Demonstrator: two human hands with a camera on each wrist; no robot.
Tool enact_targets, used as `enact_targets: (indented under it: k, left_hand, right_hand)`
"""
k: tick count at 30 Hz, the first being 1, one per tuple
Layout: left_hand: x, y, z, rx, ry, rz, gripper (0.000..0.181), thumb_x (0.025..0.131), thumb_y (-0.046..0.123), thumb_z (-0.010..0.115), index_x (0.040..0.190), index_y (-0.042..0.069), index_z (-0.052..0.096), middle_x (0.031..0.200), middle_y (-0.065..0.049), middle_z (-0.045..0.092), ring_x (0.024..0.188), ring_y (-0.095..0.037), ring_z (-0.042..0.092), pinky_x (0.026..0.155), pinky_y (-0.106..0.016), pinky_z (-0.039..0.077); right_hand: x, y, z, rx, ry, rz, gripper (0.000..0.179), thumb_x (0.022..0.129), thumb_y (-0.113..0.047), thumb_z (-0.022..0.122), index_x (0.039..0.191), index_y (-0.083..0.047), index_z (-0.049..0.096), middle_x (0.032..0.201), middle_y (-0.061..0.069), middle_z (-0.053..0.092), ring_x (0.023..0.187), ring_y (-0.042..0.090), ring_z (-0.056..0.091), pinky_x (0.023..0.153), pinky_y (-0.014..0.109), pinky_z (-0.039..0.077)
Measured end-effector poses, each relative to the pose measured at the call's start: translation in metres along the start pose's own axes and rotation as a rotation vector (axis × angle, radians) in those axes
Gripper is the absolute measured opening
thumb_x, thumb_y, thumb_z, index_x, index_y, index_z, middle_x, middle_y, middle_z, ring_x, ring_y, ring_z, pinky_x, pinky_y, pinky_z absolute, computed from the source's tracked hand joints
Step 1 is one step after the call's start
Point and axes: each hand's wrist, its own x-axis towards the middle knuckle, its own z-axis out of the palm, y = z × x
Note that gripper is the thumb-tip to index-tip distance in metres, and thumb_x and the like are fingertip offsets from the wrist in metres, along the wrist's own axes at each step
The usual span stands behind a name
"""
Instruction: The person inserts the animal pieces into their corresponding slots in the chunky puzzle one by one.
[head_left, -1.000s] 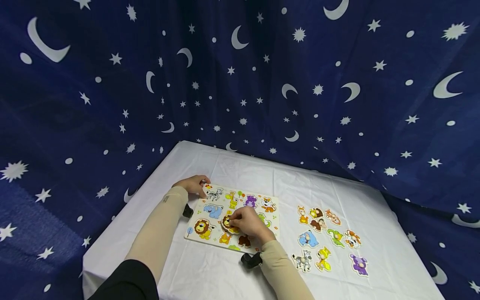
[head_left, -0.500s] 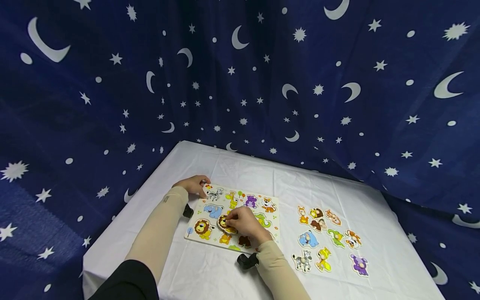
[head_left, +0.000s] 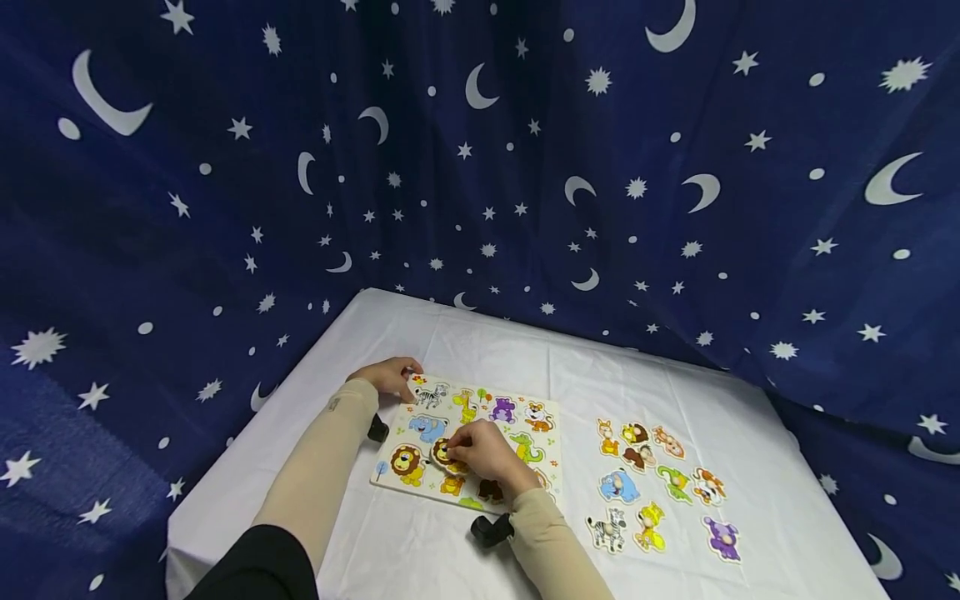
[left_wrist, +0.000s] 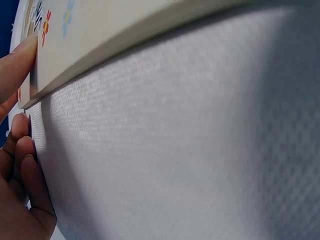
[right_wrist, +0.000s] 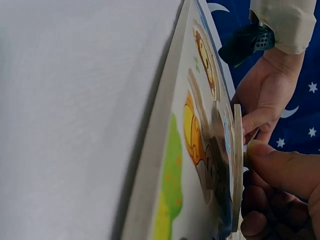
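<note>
My right hand pinches the knob of a wooden lion puzzle piece between thumb and finger. Seen edge-on in the right wrist view, the lion piece stands slightly apart from the puzzle board. It overlaps the board's middle, just right of a lion picture at the near left. At the far left corner, my left hand grips the puzzle board. In the left wrist view its thumb lies on the board while the other fingers curl beside the corner.
Several loose animal pieces lie right of the board on the white cloth, among them an elephant, a zebra, a giraffe and a purple hippo. A dark blue star-patterned curtain hangs behind the table.
My right hand has carried the lion piece a short way left over the board, closer to the lion picture. The left hand stays at the corner. The head view has tilted slightly up.
</note>
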Motion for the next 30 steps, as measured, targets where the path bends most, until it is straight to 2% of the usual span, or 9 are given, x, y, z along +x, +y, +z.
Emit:
enact_targets:
  k: [9,21,30]
  left_hand:
    - [0.004,-0.007,0.001,0.014,0.007,0.003,0.060,0.074,0.005,0.084,0.129,0.010,0.058,0.094,-0.005,0.042,0.090,-0.020,0.043,0.082,-0.035,0.033]
    - [0.002,0.001,-0.001,0.008,-0.006,-0.002,0.060,0.075,0.005,0.083,0.129,0.008,0.057,0.096,-0.005,0.043,0.094,-0.020,0.044,0.084,-0.033,0.035]
    - [0.005,-0.004,0.000,-0.003,-0.005,-0.013,0.060,0.075,0.004,0.083,0.129,0.009,0.057,0.095,-0.004,0.043,0.092,-0.020,0.044,0.082,-0.032,0.034]
  right_hand:
    - [0.002,-0.005,0.004,-0.013,0.004,0.004,0.007,0.089,-0.007,0.073,0.084,-0.006,0.077,0.082,0.004,0.074,0.067,0.002,0.056,0.062,0.020,0.049]
    - [0.004,-0.009,0.007,-0.062,0.024,-0.005,0.007,0.089,-0.010,0.073,0.085,-0.008,0.078,0.083,0.002,0.074,0.070,0.003,0.056,0.066,0.021,0.048]
    - [0.004,-0.012,0.010,-0.026,0.008,-0.016,0.007,0.089,-0.009,0.073,0.084,-0.006,0.077,0.080,0.003,0.074,0.065,0.001,0.054,0.061,0.019,0.047]
